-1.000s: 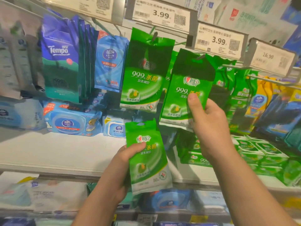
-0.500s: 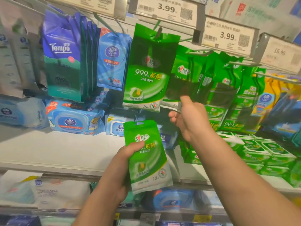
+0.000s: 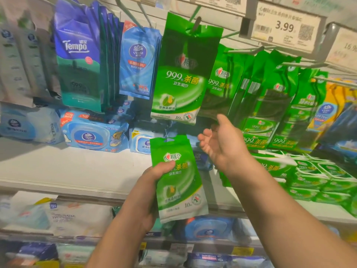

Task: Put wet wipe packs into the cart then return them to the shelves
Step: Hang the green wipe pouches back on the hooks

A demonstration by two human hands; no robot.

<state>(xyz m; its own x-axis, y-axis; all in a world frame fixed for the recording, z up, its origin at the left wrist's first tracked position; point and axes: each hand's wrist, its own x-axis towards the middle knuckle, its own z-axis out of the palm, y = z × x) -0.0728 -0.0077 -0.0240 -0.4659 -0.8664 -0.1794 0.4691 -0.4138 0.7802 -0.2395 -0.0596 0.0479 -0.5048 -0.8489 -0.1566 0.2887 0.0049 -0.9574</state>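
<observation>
- Green wet wipe pack [image 3: 178, 178] sits in the left hand [image 3: 148, 192], thumb pressed across the front around the middle and the other fingers wrapped behind it, so the hand's clamped on the pack's left edge. Pack is upright, tilted a bit to the left, hang hole at the top, out in front of the white shelf [image 3: 67, 167].
- Right hand [image 3: 222, 146] is open with nothing in it, fingers spread and curled loosely, palm facing left. It hovers just up and right of the held pack, not touching it.
- Right above that hand, a hanging green pack [image 3: 181, 74] dangles off a hook, with a whole row of the same green packs [image 3: 266, 97] on pegs to its right. Thumb tip is near the bottom edge of that row; can't tell if it touches.
- Blue Tempo packs [image 3: 77, 60] and Vinda packs [image 3: 138, 62] hang on the left, and a 3.99 price tag [image 3: 284, 26] is up top.
</observation>
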